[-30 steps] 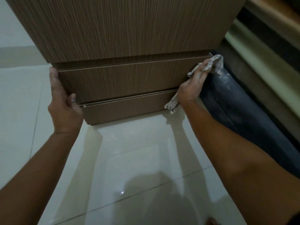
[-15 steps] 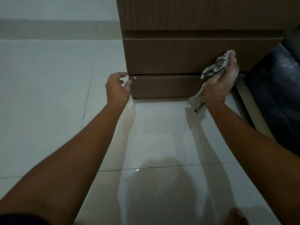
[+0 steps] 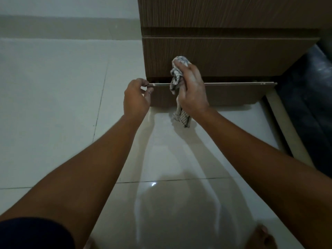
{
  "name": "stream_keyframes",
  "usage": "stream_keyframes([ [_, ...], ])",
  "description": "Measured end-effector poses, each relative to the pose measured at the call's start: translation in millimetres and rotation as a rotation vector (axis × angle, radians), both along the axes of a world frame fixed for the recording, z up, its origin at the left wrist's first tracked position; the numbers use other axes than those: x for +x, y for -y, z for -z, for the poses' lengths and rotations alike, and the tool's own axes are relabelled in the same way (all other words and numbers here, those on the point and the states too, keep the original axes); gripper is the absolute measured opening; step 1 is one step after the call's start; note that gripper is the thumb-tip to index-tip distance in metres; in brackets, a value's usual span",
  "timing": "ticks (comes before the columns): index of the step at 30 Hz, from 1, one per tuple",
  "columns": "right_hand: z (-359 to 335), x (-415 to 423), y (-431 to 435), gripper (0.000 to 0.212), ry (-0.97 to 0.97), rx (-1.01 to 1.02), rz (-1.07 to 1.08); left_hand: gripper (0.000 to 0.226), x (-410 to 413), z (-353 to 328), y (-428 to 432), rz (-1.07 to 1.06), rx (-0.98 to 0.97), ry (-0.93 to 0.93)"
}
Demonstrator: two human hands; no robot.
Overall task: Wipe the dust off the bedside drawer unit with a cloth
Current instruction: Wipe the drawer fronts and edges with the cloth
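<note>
The brown wood-grain bedside drawer unit (image 3: 233,56) stands on the floor at the upper right. Its bottom drawer (image 3: 233,95) is pulled out a little, its top edge showing as a pale strip. My left hand (image 3: 136,97) pinches the left corner of that drawer's front. My right hand (image 3: 192,87) is shut on a crumpled checked cloth (image 3: 177,72), held against the front of the unit near its left side. The cloth's tail hangs below my wrist to just above the floor.
Glossy pale floor tiles (image 3: 53,87) spread to the left and in front. A dark padded bed side (image 3: 309,97) and its pale base strip (image 3: 283,130) lie right of the unit. A wall skirting (image 3: 62,27) runs along the back. My toes (image 3: 260,238) show at the bottom.
My right hand has carried the cloth leftward along the drawer fronts. My left hand has dropped from the unit's left side to the bottom drawer's corner. The bottom drawer now sticks out further.
</note>
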State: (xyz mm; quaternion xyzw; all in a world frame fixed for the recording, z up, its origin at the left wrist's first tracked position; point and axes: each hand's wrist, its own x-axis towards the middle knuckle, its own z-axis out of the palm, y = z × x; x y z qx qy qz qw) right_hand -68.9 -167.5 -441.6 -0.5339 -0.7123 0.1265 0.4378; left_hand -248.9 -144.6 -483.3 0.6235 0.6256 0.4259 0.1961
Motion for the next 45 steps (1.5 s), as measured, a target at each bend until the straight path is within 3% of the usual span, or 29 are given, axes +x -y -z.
stream_keyframes([
  [4, 11.0, -12.1, -3.3, 0.054, 0.133, -0.014, -0.032, 0.010, -1.2, 8.3, 14.9, 0.004, 0.055, 0.026],
  [10, 37.7, -31.4, -5.4, 0.056, 0.501, -0.107, 0.030, 0.022, -5.6, 15.5, 20.6, -0.020, 0.048, 0.122],
  [15, 45.0, -55.7, -15.5, 0.043, 0.519, -0.017, 0.045, 0.022, -8.9, 14.0, 15.6, -0.030, 0.064, 0.016],
  [21, 53.0, -46.1, -21.5, 0.026, 0.511, 0.070, 0.126, 0.036, -1.3, 17.3, 16.1, 0.022, 0.082, 0.013],
  [30, 57.9, 6.2, -15.7, 0.031, 0.506, 0.100, 0.182, 0.044, 10.5, 27.0, 16.0, 0.043, 0.099, 0.122],
  [40, 56.5, 124.4, 6.0, 0.040, 0.539, -0.039, 0.502, 0.036, 17.0, 32.5, 16.0, 0.030, 0.151, 0.127],
  [45, 56.6, 179.4, 11.6, 0.038, 0.388, -0.111, 0.570, 0.038, 14.0, 33.0, 15.8, 0.030, 0.158, 0.102],
])
